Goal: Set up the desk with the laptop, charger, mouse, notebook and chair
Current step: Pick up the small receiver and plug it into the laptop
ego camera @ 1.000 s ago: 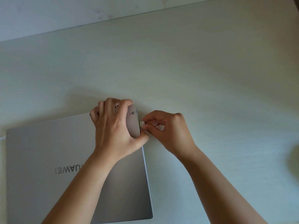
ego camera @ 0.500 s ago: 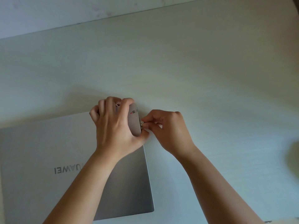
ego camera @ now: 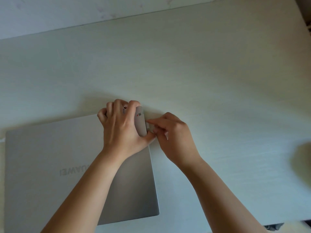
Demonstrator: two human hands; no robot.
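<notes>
A closed silver laptop (ego camera: 50, 157) lies on the white desk (ego camera: 202, 73) at the lower left. Over its far right corner, my left hand (ego camera: 121, 128) grips a grey mouse (ego camera: 141, 122) turned on its side, with small stickers showing on its underside. My right hand (ego camera: 173, 137) pinches a small white piece (ego camera: 148, 126) against the mouse's right edge. I cannot tell what the piece is, as the fingers hide most of it. No charger, notebook or chair shows in the head view.
A pale wall (ego camera: 50, 14) runs along the desk's far edge. A blurred greenish shape (ego camera: 301, 162) sits at the right border. Something dark (ego camera: 276, 226) shows below the desk's front edge at the bottom right.
Both hands stay at the mouse. My right fingertips have shifted slightly on the small white piece. The view has wobbled a little.
</notes>
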